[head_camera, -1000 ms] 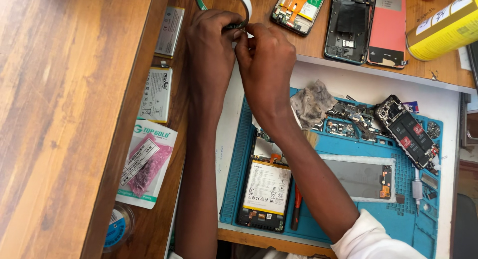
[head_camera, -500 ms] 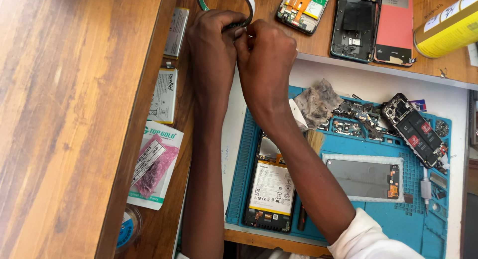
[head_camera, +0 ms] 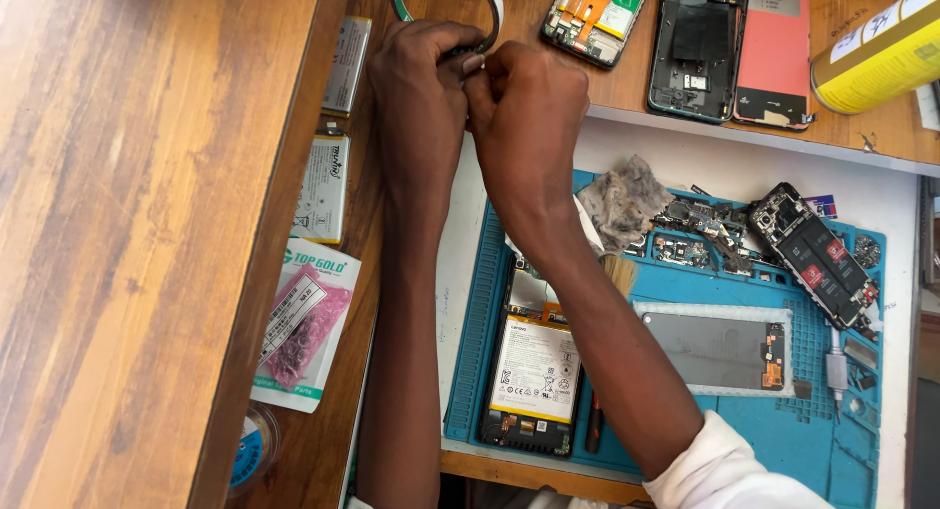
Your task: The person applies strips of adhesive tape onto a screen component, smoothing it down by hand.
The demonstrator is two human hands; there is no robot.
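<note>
Both hands meeting at top centre, over the worktop (head_camera: 627, 103). Left hand (head_camera: 423, 88) and right hand (head_camera: 529, 113) touching, fingers of both curled closed, pinching the tape roll (head_camera: 494, 5), a thin white ring with a green inner edge, partly hidden behind the knuckles and cut off by the top edge.

Lying left of the left forearm: two flat silver batteries (head_camera: 323, 186) with printed labels, one above the other. Sitting below them: a clear packet (head_camera: 304, 323) with a green-and-white header, holding a pink pouch. Showing at bottom left: a small round container (head_camera: 250, 450) with a blue label, contents unreadable.

Lying top right: a yellow can (head_camera: 876, 54) on its side, white label facing up, cut off by the edge.

Spreading under the right forearm: a blue mat (head_camera: 744, 436). Resting on it: an opened phone (head_camera: 534, 372) showing a white-labelled battery, a grey back cover (head_camera: 720, 347), a crumpled grey rag (head_camera: 627, 201), small circuit parts in the upper compartments.
</note>
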